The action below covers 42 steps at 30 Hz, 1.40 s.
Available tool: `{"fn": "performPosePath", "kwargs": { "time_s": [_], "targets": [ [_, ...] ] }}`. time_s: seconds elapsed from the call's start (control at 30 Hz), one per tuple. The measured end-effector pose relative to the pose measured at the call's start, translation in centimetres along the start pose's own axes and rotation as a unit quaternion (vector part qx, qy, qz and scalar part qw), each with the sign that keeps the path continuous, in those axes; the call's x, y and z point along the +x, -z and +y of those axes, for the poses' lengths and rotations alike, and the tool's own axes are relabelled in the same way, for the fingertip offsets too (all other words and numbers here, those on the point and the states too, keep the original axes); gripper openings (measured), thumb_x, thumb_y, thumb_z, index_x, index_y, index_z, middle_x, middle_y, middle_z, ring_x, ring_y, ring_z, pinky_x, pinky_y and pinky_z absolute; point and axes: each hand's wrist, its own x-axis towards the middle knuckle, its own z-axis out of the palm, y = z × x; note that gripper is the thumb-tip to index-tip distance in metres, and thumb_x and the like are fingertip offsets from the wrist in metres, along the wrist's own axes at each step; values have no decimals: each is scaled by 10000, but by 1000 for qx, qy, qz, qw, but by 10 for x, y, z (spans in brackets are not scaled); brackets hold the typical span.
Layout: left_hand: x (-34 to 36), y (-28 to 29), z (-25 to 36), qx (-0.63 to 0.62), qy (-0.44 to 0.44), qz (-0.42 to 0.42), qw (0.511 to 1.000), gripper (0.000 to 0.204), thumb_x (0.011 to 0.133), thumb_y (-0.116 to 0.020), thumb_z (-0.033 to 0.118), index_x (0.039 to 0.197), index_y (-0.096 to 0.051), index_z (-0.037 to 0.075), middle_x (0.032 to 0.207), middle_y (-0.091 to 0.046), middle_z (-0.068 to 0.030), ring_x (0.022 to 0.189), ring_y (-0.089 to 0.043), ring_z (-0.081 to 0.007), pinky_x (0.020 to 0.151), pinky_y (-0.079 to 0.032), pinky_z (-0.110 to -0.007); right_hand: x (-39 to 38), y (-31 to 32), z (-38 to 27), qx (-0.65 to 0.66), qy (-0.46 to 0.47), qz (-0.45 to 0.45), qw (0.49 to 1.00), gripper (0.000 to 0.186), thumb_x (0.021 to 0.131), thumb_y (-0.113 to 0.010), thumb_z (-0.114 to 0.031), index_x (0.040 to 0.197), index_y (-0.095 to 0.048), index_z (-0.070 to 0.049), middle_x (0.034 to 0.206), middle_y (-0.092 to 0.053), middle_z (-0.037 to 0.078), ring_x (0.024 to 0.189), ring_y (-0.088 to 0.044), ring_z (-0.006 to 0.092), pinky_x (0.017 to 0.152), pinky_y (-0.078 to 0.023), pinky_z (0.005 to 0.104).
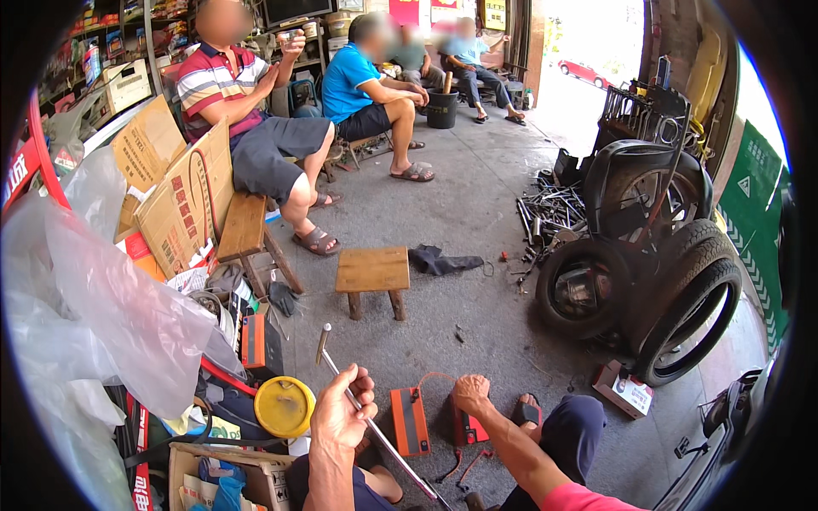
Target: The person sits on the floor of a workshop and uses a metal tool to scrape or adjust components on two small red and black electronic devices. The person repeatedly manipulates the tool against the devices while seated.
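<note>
My left hand (pixel 342 413) is curled around a long thin metal rod (pixel 388 441) with a short bent end at its top. The rod slants from above the hand down to the lower edge. My right hand (pixel 471 394) is closed just above a red battery-like block (pixel 469 426). A thin reddish wire (pixel 436 375) runs from that hand to the top of an orange block with a dark stripe (pixel 411 423), likely a battery. What the right fingertips grip is hidden behind the knuckles. Short leads with clips (pixel 460 467) lie by the red block.
A wooden stool (pixel 372 271) stands ahead. Tyres (pixel 690 315) and a heap of metal tools (pixel 550 211) are at right, near a small carton (pixel 622 389). Cardboard (pixel 183 200), plastic sheeting (pixel 111 281) and a yellow lid (pixel 285 407) crowd the left. Several people (pixel 247 111) sit farther back.
</note>
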Motion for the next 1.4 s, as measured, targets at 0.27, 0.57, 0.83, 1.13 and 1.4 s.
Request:
{"fn": "performPosePath", "kwargs": {
  "time_s": [0.27, 0.57, 0.83, 1.13, 1.4],
  "targets": [
    [2, 8, -1, 3, 0, -2, 1000, 166, 922, -628, 217, 909, -607, 53, 765, -604, -63, 598, -528, -141, 433, -347, -253, 4, -17, 2, -16, -7, -10, 1000, 208, 782, -648, -272, 860, -756, -113, 911, -729, 107, 875, -709, 268, 682, -547, 389],
    [1, 8, -7, 10, -7, 1, 1000, 182, 914, -644, 215, 893, -629, 34, 761, -631, -71, 577, -554, -123, 417, -357, -234, 11, 4, 10, -21, 5, -73, 997, 162, 773, -624, -216, 797, -746, -112, 857, -722, 100, 808, -706, 262, 644, -534, 385],
    [0, 6, -7, 24, -6, 13, 1000, 191, 908, -654, 230, 914, -622, 41, 771, -610, -69, 594, -526, -126, 444, -349, -245, 2, 11, -5, -4, -46, 4, 999, 128, 759, -644, -175, 803, -743, -106, 868, -723, 118, 876, -706, 294, 695, -541, 386],
    [2, 7, -10, 28, -3, 10, 1000, 192, 909, -649, 221, 909, -626, 30, 773, -611, -71, 597, -528, -127, 444, -344, -237, 5, -3, -8, -27, -32, -24, 999, 131, 760, -657, -190, 831, -740, -117, 894, -720, 106, 859, -703, 268, 679, -539, 378],
    [4, 9, -12, 2, -1, -2, 1000, 197, 912, -649, 204, 898, -622, 10, 759, -636, -85, 579, -576, -126, 399, -357, -224, -4, 0, -5, -19, -14, -26, 999, 193, 774, -665, -229, 869, -724, -73, 937, -702, 143, 909, -690, 278, 710, -543, 387]
  ]
}}
